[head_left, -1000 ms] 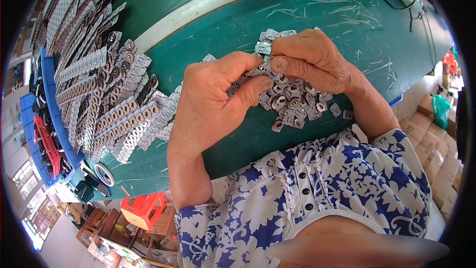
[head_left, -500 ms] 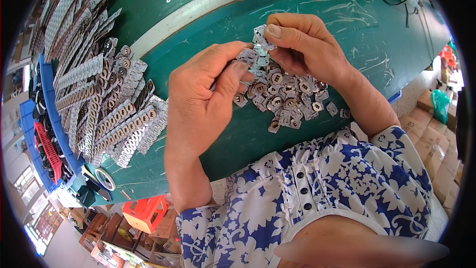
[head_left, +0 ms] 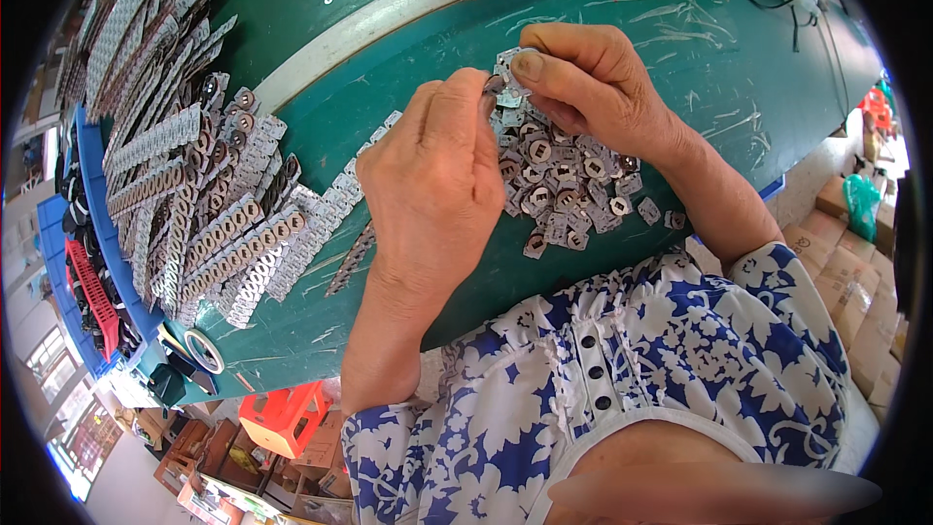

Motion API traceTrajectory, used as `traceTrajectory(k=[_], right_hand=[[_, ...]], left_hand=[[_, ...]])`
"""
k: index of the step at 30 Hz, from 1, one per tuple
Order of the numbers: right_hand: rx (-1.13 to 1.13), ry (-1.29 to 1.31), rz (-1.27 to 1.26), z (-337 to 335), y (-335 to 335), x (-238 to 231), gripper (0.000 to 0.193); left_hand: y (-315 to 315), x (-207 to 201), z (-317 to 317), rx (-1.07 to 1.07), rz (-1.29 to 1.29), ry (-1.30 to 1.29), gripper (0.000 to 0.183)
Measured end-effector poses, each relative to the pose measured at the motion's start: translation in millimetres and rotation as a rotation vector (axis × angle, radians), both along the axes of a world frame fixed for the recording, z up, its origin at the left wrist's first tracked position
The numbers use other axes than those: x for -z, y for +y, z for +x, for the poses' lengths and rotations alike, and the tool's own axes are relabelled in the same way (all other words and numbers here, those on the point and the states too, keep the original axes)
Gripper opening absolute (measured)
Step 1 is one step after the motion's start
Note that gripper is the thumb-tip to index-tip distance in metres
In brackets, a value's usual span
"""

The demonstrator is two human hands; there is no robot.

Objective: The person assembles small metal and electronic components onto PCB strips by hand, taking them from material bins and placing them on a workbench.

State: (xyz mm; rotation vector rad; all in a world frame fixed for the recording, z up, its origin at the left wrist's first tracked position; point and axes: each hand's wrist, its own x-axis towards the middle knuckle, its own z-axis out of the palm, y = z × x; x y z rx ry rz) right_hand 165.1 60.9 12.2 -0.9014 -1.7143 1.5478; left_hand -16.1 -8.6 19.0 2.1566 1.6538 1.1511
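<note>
My left hand, its back turned up, is closed with fingertips pinching at a small white circuit board; much of its grip is hidden. My right hand pinches a small white circuit board between thumb and fingers. The fingertips of both hands meet at this board, above the table. Under and beside them lies a loose heap of small circuit boards, several with round metal parts. A pale strip of joined boards and a darker strip show beside my left wrist.
Many board strips are piled on the green table at left, beside a blue crate holding a red basket. A tape roll lies at the near left edge. An orange stool stands below; cartons are at right.
My left hand has turned its back up and moved right, bringing its fingertips against the board in my right hand. Strips behind my left wrist have come into view. My right hand barely moved.
</note>
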Motion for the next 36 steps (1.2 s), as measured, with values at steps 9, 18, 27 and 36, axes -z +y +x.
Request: traceTrajectory(k=[9, 18, 27, 36], right_hand=[[0.031, 0.06, -0.212, 0.0, -1.1, 0.7, 0.036], [-0.109, -0.212, 0.078, 13.4, 10.1, 1.2, 0.037], [-0.208, -0.11, 0.236, 19.9, 13.4, 1.4, 0.036], [-0.203, -0.12, 0.231, 19.6, 10.7, -4.4, 0.036]], left_hand=[[2.5, 0.4, 1.5, 0.027, -0.002, -0.031, 0.02], [8.7, -4.0, -10.8, 0.055, -0.128, -0.262, 0.013], [2.2, -10.2, -10.6, 0.213, -0.437, -0.353, 0.014], [0.6, -16.4, -17.3, 0.268, -0.518, -0.495, 0.015]])
